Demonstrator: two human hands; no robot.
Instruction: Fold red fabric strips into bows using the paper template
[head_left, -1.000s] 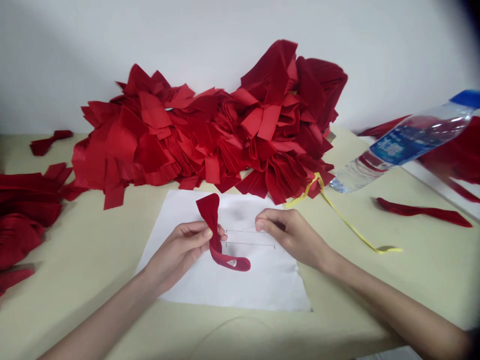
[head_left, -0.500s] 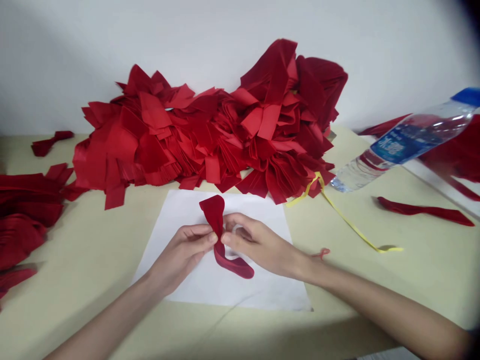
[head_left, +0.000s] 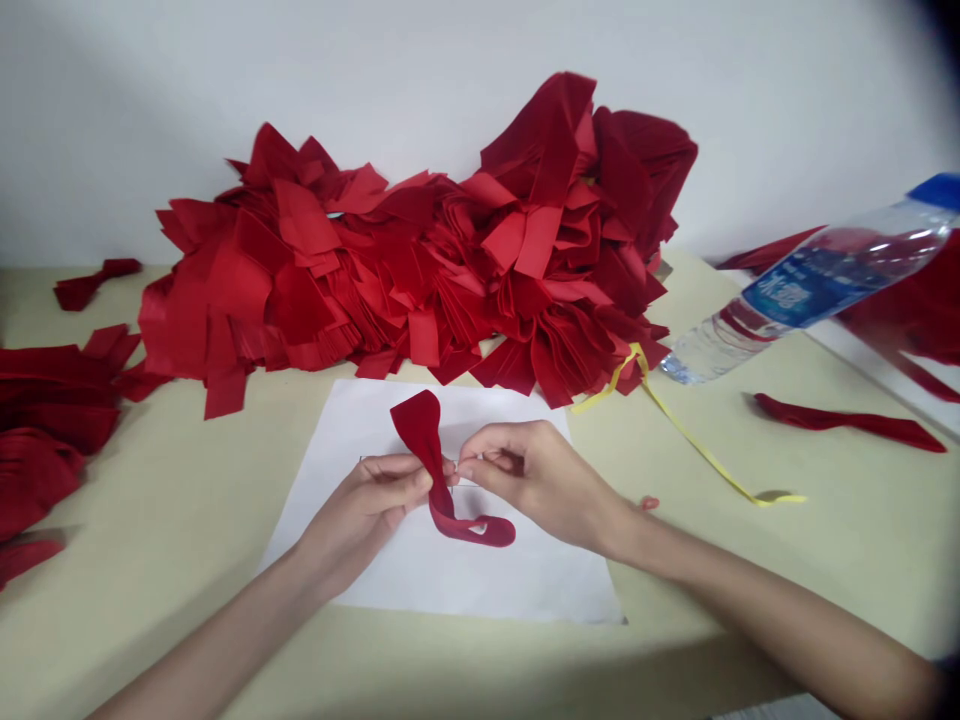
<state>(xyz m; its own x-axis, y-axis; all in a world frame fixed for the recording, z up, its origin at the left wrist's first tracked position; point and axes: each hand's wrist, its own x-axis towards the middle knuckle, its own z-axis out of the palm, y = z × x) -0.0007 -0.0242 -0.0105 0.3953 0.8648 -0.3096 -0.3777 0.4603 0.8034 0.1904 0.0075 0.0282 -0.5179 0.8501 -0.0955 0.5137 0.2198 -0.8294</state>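
A dark red velvet ribbon (head_left: 424,430) is gathered at its middle, its upper end flared and its lower end curling to the right. My left hand (head_left: 382,500) pinches that gathered middle between thumb and fingers. Just to the right of it, my right hand (head_left: 525,475) is closed in a pinch, its fingertips close to the left ones. Whatever lies between the right fingertips is too small to make out. Below both hands lies a white sheet of paper (head_left: 360,585) with thin lines drawn on it.
A large heap of red ribbon pieces (head_left: 420,270) lies against the wall behind the paper. More red ribbons (head_left: 52,400) lie at the left. At the right are a tilted water bottle (head_left: 802,285), a yellow strip (head_left: 697,440) and a single twisted red ribbon (head_left: 847,422).
My right hand has moved slightly right, away from the ribbon, and its fingers have closed into a pinch. The ribbon has tilted a little; my left hand still holds it.
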